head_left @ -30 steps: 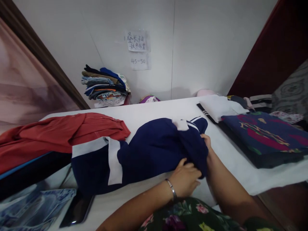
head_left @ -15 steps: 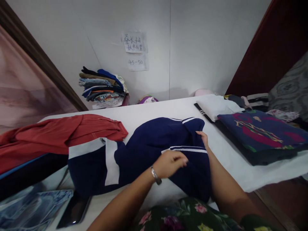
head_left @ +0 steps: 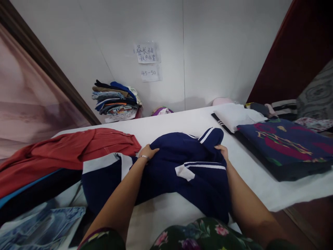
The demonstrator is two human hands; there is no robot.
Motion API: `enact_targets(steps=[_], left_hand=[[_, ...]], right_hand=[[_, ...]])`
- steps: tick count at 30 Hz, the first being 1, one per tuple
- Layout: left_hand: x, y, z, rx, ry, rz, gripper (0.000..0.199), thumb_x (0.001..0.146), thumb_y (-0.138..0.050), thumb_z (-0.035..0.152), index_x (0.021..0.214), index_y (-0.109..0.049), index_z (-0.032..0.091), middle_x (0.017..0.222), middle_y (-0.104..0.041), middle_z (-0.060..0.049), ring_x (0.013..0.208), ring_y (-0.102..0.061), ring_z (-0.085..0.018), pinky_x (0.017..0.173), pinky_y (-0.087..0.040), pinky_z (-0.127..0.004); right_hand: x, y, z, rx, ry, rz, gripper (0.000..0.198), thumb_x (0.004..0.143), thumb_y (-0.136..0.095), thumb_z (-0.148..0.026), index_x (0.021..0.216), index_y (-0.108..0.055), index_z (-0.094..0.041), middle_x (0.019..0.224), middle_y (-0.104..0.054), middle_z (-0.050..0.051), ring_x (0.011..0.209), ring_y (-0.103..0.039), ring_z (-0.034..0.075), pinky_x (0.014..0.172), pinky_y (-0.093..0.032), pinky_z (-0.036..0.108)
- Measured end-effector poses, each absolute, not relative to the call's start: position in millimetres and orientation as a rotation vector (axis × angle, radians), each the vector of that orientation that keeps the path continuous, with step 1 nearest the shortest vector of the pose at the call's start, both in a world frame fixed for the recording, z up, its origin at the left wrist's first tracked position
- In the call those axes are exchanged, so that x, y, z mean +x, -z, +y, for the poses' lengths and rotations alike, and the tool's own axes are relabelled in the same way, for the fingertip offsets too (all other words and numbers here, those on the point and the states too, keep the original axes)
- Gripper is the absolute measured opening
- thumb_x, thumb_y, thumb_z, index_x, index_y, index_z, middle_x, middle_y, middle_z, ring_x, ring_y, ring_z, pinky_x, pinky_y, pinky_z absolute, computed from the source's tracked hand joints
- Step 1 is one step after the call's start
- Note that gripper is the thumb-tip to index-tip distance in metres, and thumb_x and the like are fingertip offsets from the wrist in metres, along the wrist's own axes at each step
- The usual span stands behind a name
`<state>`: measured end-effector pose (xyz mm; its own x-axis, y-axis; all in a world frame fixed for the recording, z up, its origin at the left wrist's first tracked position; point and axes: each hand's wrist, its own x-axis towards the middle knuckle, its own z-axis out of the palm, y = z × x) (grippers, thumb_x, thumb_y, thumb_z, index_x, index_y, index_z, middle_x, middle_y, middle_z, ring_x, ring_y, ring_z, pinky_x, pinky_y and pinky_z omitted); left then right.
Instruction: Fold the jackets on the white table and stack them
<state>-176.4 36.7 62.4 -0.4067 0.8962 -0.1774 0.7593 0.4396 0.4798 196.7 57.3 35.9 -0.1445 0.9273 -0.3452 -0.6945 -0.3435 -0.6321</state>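
A navy jacket point(head_left: 166, 152) with white stripes and white panels lies spread and rumpled across the white table in front of me. My left hand point(head_left: 148, 152) grips its far edge near the middle, thumb on top of the cloth. At the jacket's right edge my right hand point(head_left: 222, 152) pinches the fabric, with part of the fingers hidden beneath it. A small white patch of cloth point(head_left: 185, 172) shows at the end of a white stripe. The jacket's left part, with broad white bands, reaches to the red garment.
Red garments point(head_left: 104, 140) lie at the left, above jeans point(head_left: 65, 222). Folded clothes are stacked by the wall point(head_left: 117, 100). At the right rests a folded patterned garment point(head_left: 283, 140) on dark cloth, beside a white bundle point(head_left: 236, 116). Handwritten paper signs point(head_left: 148, 55) hang on the wall.
My left hand has moved left and away from me, from above the jacket's striped part to its far edge, and has taken hold there. My right hand stays at the right edge.
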Motion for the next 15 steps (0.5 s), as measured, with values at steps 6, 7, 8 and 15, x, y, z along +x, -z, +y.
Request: enact_targets(steps=[6, 7, 8, 15], left_hand=[[-176.3, -94.9, 33.3, 1.437, -0.997, 2.241, 0.034, 0.079, -0.064, 0.038, 0.106, -0.067, 0.018, 0.100, -0.076, -0.003, 0.091, -0.071, -0.019, 0.080, -0.055, -0.026], [-175.5, -105.7, 33.9, 1.486, -1.185, 2.254, 0.036, 0.080, -0.064, 0.040, 0.109, -0.066, 0.019, 0.102, -0.076, -0.003, 0.093, -0.071, -0.019, 0.083, -0.055, -0.027], [-174.2, -115.9, 35.3, 1.540, -1.355, 2.264, 0.037, 0.081, -0.063, 0.041, 0.111, -0.065, 0.019, 0.104, -0.075, -0.002, 0.095, -0.070, -0.019, 0.086, -0.054, -0.028], [-155.6, -115.9, 42.6, 1.844, -0.569, 2.413, 0.060, 0.084, -0.064, 0.033, 0.139, -0.048, 0.016, 0.147, -0.050, -0.017, 0.131, -0.052, -0.030, 0.105, -0.044, -0.041]], right_hand=[[205.8, -44.0, 58.8, -0.849, -1.648, -0.349, 0.020, 0.057, -0.053, -0.018, 0.070, -0.068, -0.022, 0.060, -0.072, 0.001, 0.069, -0.074, 0.025, 0.063, -0.062, 0.033], [207.1, -45.8, 58.3, -0.836, -1.623, -0.348, 0.021, 0.059, -0.052, -0.018, 0.071, -0.069, -0.021, 0.061, -0.072, 0.000, 0.065, -0.073, 0.023, 0.062, -0.061, 0.032], [207.9, -47.3, 57.8, -0.820, -1.602, -0.344, 0.022, 0.060, -0.051, -0.018, 0.072, -0.069, -0.021, 0.063, -0.073, 0.000, 0.062, -0.072, 0.021, 0.062, -0.061, 0.031], [201.3, -40.4, 66.7, -0.837, -1.559, -0.367, 0.018, 0.059, -0.059, -0.015, 0.072, -0.069, -0.021, 0.063, -0.073, 0.002, 0.064, -0.072, 0.024, 0.066, -0.063, 0.036]])
